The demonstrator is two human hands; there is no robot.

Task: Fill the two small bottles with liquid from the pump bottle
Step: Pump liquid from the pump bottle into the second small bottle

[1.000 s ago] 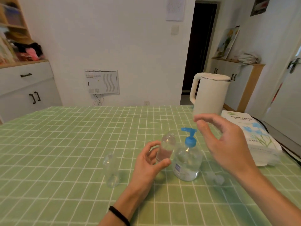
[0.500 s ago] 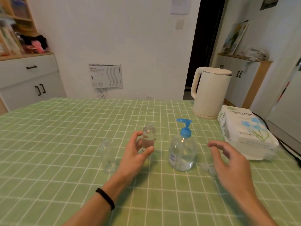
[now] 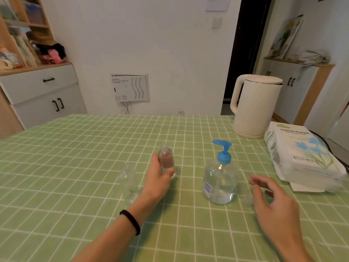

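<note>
A clear pump bottle with a blue pump head stands on the green checked tablecloth, right of centre. My left hand grips a small clear bottle upright, uncapped, to the left of the pump bottle. A second small clear bottle stands on the cloth just left of that hand, partly behind my wrist. My right hand hovers low to the right of the pump bottle with fingers loosely spread and holds nothing. A small clear cap lies on the cloth between the pump bottle and my right hand.
A cream electric kettle stands at the back right of the table. A pack of tissue paper lies at the right edge with a dark cable behind it. Cabinets line the walls.
My left hand has carried the small bottle left, away from the pump bottle. My right hand has dropped from above the pump head to low beside the cap.
</note>
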